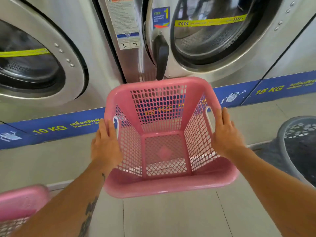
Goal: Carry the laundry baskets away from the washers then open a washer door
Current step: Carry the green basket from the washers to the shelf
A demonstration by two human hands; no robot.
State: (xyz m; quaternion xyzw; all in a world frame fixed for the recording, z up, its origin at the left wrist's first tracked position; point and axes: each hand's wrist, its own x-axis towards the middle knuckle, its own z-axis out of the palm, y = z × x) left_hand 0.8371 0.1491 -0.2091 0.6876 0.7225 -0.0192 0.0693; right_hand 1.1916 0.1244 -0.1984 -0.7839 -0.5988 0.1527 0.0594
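Note:
An empty pink laundry basket [169, 185] with mesh walls is in the middle of the view, in front of the right washer. My left hand [105, 144] lies flat against its left rim beside the handle slot. My right hand [225, 134] lies flat against the right rim beside the other slot. The fingers of both hands look straight and my thumbs are hidden. The right washer door [213, 31] is closed, with its black handle [160, 55] just above the basket's far rim. The left washer door [34, 62] is closed too.
A second pink basket [18, 207] shows at the bottom left by my left forearm. A grey basket [297, 147] stands at the right edge. A blue strip [51, 129] runs along the washers' base. Pale floor tiles [171, 218] lie below the basket.

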